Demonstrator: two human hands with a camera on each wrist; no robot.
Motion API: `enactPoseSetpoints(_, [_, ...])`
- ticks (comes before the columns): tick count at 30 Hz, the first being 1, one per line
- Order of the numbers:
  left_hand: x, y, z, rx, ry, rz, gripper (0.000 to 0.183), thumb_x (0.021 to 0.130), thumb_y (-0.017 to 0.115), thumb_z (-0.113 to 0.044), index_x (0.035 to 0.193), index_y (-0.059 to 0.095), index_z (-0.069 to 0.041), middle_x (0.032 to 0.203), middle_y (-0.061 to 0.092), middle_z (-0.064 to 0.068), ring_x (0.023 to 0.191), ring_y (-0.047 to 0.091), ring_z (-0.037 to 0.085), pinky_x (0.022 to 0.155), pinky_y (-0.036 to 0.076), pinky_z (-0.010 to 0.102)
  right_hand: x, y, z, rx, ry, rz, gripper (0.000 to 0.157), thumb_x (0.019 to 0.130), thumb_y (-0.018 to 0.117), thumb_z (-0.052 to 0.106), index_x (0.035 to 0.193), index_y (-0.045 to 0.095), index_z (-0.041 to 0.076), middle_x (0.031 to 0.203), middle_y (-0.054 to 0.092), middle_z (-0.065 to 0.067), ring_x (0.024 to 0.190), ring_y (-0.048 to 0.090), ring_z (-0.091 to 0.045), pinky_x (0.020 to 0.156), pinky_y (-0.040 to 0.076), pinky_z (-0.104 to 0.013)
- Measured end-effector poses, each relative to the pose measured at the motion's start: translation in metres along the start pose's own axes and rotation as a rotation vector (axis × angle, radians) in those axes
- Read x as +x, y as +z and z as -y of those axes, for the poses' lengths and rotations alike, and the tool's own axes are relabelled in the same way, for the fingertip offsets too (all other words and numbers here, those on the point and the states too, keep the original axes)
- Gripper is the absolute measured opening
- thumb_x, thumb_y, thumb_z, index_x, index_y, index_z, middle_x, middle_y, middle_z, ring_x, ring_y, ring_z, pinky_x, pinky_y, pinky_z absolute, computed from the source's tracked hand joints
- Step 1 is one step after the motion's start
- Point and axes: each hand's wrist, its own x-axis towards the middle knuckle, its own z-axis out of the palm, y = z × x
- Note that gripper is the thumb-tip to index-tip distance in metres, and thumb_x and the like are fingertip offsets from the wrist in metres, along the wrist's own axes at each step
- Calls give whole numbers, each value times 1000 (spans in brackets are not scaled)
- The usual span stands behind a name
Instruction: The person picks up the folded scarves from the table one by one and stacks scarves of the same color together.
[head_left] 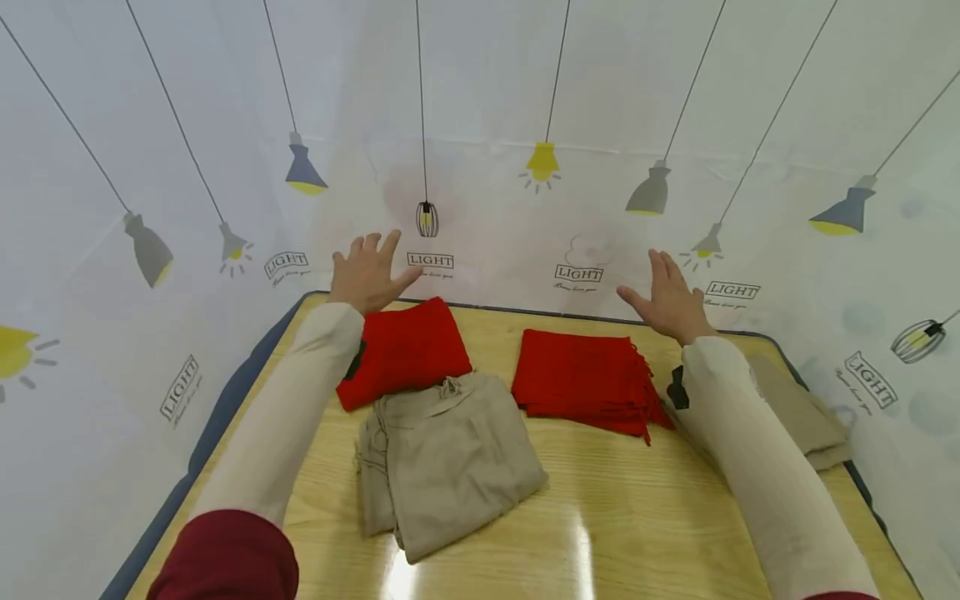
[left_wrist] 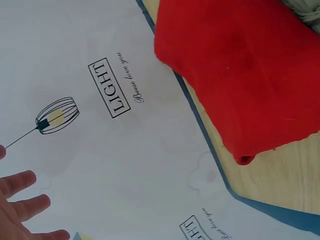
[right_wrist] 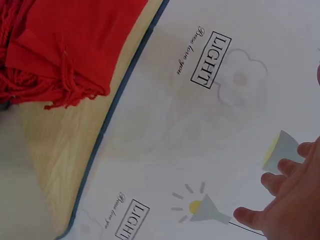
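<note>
Both hands are raised over the table's far edge with fingers spread, holding nothing. My left hand (head_left: 367, 273) is above and beside a folded red cloth (head_left: 416, 342) at the back left. My right hand (head_left: 670, 302) hovers past a second folded red cloth with fringe (head_left: 581, 375), to its right. A folded beige cloth with fringe (head_left: 465, 462) lies front left, touching the left red one. Another folded beige cloth (head_left: 798, 408) is partly hidden behind my right forearm. In the left wrist view the red cloth (left_wrist: 240, 70) shows a rolled corner; in the right wrist view red tassels (right_wrist: 65, 90) hang loose.
The light wooden table (head_left: 600, 517) has a dark blue edge. A white sheet (head_left: 487, 100) printed with hanging lamps and "LIGHT" labels surrounds its back and sides. Small dark devices (head_left: 678, 388) sit at the wrists.
</note>
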Motion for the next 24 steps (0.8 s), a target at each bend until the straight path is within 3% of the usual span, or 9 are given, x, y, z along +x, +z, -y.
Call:
enactPoseSetpoints(5, [-9, 8, 9, 16, -10, 10, 77, 91, 41, -62, 147, 31, -11, 142, 41, 24, 124, 42, 45, 97, 34, 67, -2, 14, -4, 12, 4, 20, 89, 94, 38, 58, 152, -4, 4, 157, -1, -25, 139, 17, -50, 100, 14, -76])
enactPoseSetpoints(12, [-23, 13, 29, 31, -44, 17, 74, 94, 37, -60, 144, 35, -5, 133, 46, 27, 114, 47, 47, 92, 38, 65, -2, 35, 5, 110, -29, 67, 86, 97, 39, 52, 152, -4, 3, 157, -1, -26, 138, 18, -51, 101, 15, -75])
enactPoseSetpoints(18, [-31, 16, 37, -3, -75, 78, 75, 96, 29, -61, 142, 37, -3, 132, 48, 29, 113, 50, 47, 90, 43, 61, -5, 50, 13, 150, -49, 79, 85, 97, 39, 52, 152, -4, 4, 157, 2, -26, 137, 23, -49, 104, 22, -68])
enactPoseSetpoints(24, [-47, 25, 41, -53, -81, 119, 74, 98, 19, -58, 136, 44, 0, 127, 55, 26, 108, 58, 41, 90, 46, 56, -13, 72, 20, 218, -51, 98, 83, 97, 42, 49, 152, -2, 4, 157, 4, -25, 139, 20, -48, 106, 19, -68])
